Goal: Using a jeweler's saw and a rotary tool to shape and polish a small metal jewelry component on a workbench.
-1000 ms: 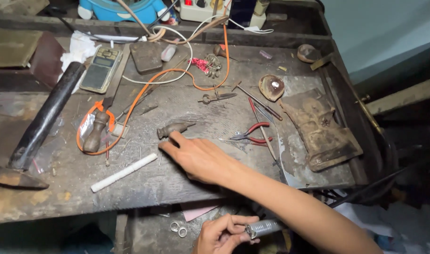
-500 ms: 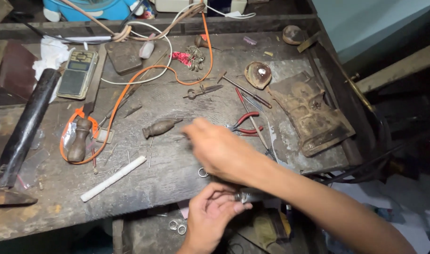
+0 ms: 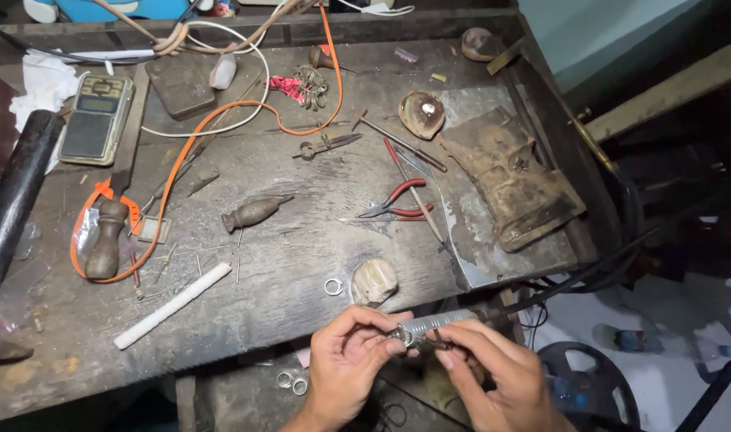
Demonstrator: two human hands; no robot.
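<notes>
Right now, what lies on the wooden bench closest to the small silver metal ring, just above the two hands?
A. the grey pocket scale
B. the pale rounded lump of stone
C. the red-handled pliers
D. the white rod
B: the pale rounded lump of stone lies right beside the small silver metal ring, while the pliers, rod and scale lie farther off.

both hands [image 3: 429,360] pinch a metal spring [image 3: 431,324].

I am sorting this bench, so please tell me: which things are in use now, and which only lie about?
In use:
left hand
right hand
small silver metal tube, pinched by both

Lying about:
red-handled pliers
white stick
dark wooden-handled tool
grey pocket scale
silver ring
</notes>
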